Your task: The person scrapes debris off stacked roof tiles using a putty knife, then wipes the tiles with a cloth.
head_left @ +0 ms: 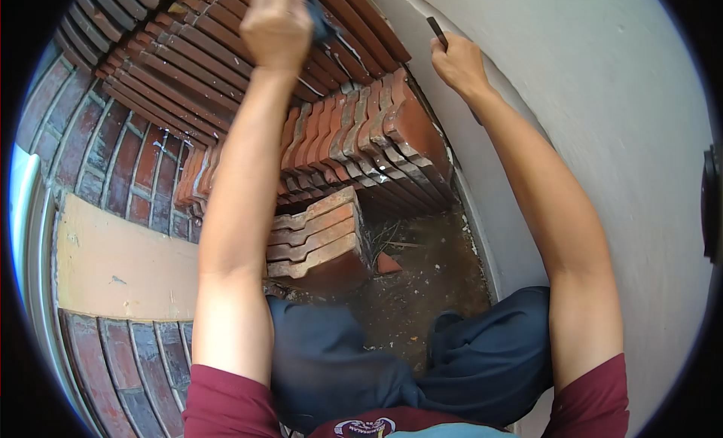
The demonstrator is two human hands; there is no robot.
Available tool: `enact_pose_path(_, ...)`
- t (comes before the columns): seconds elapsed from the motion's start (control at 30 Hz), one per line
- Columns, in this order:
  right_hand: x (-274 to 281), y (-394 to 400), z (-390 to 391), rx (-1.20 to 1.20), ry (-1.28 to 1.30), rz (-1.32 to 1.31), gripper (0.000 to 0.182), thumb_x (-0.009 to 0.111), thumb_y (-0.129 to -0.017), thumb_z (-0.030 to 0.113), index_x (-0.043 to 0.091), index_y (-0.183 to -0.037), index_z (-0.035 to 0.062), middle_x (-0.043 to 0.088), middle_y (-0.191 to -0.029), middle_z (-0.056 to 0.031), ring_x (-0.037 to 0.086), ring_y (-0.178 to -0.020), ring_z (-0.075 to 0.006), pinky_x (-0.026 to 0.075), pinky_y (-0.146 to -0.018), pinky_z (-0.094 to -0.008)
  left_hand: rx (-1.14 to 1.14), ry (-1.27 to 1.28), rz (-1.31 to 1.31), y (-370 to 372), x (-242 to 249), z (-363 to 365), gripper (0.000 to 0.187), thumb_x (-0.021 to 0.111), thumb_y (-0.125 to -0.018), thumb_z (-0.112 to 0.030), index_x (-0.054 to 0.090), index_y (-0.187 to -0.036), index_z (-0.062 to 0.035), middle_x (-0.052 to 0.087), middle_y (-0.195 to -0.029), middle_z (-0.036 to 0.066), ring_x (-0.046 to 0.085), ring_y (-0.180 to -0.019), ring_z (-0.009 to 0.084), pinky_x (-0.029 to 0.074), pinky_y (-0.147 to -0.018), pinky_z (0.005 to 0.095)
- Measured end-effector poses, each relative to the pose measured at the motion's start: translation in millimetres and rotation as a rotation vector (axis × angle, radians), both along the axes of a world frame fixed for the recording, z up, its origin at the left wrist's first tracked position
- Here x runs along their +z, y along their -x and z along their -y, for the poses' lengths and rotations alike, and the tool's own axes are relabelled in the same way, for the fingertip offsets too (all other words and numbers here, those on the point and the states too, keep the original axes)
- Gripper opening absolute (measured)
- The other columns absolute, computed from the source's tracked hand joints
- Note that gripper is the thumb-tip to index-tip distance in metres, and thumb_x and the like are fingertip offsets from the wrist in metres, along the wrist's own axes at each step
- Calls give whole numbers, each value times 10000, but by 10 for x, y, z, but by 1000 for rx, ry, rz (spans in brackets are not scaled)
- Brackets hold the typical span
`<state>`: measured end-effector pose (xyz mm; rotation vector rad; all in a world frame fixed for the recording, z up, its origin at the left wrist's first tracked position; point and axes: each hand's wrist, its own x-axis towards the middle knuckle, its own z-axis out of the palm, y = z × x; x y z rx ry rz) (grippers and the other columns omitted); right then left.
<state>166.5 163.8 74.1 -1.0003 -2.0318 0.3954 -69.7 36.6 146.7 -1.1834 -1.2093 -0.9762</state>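
My left hand (277, 27) is closed and blurred by motion, up over the stacked roof tiles (203, 42) at the top of the head view. Beside its fingers shows a dark blue object (322, 24), too smeared to name. My right hand (458, 64) is closed round a dark, slim handle (436, 31), close to the pale wall (602, 114). The handle's tip sticks out above my fist; a dark sliver shows below the wrist, and the rest is hidden.
More reddish tiles (422, 125) stand in a row below, with a small stack of tiles (324, 235) nearer me. A broken tile piece (388, 263) lies on the dirty floor (429, 280). A brick wall (113, 148) with a beige panel (128, 261) runs along the left.
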Motion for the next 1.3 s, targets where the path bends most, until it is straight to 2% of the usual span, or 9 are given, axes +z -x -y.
enact_pose_path(0.2, -85, 34, -73, -11, -24, 6, 327, 548, -936, 279, 680, -910, -19, 680, -898, -288, 645, -908, -483, 498, -837, -522, -313, 674, -73, -250, -1082, -88, 38, 649, -845, -61, 645, -871, -88, 625, -864, 92, 675, -819, 314, 559, -691, 432)
enact_pose_path(0.37, -56, -16, -81, -27, 11, 28, 330, 549, -940, 283, 676, -933, -21, 681, -916, -290, 647, -912, -480, 496, -835, -519, -252, 870, -59, -301, -968, 84, 53, 625, -840, -57, 598, -885, -65, 595, -924, 92, 680, -839, 319, 567, -705, 441)
enact_pose_path(0.43, -20, -60, -48, -10, 31, 50, 332, 552, -941, 288, 673, -944, -21, 680, -915, -291, 646, -915, -478, 493, -831, -518, -133, 790, -159, -122, -908, 198, 78, 624, -849, -66, 617, -926, -79, 599, -935, 91, 702, -881, 275, 603, -679, 401)
enact_pose_path(0.53, 5, -122, -47, 18, 47, 73, 333, 557, -941, 294, 664, -954, -21, 678, -913, -293, 646, -916, -475, 490, -825, -516, -93, 512, -148, 186, -622, 384, 62, 635, -860, -69, 586, -887, -95, 578, -888, 95, 671, -724, 304, 585, -598, 401)
enact_pose_path(0.7, -56, -143, -113, 33, 12, 66, 317, 569, -939, 288, 646, -951, -20, 675, -894, -295, 645, -901, -477, 488, -814, -516, -97, -84, 52, 415, 140, 479, 58, 701, -876, -87, 662, -912, -63, 635, -906, 117, 651, -797, 336, 544, -693, 425)
enact_pose_path(0.83, -76, -77, -73, 65, -27, 69, 291, 582, -935, 266, 638, -944, -20, 675, -874, -292, 645, -867, -485, 495, -784, -516, -164, -4, -2, 277, -105, 317, 77, 701, -857, -80, 679, -922, -47, 650, -924, 154, 657, -893, 340, 545, -784, 432)
enact_pose_path(0.97, -118, -19, -85, 114, -109, 101, 274, 588, -936, 253, 632, -948, -17, 671, -862, -292, 644, -847, -489, 497, -762, -514, -140, 355, -145, 24, -759, 294, 180, 682, -787, -48, 690, -966, -66, 620, -1007, 105, 626, -904, 289, 547, -761, 387)
enact_pose_path(1.2, 7, -6, 27, 133, -75, 55, 270, 588, -942, 254, 623, -948, -14, 658, -862, -308, 640, -865, -489, 486, -763, -525, 56, -57, -33, 252, 86, 341, 297, 668, -815, 2, 689, -1096, -91, 641, -1055, 106, 552, -1008, 318, 464, -870, 417)
enact_pose_path(1.3, -7, 53, 56, 173, -90, 56, 269, 580, -947, 256, 609, -968, -11, 657, -861, -308, 637, -870, -492, 482, -765, -526, 78, -17, -73, 240, -48, 392, 318, 670, -795, 6, 706, -1099, -83, 641, -1089, 92, 558, -1025, 318, 464, -894, 421)
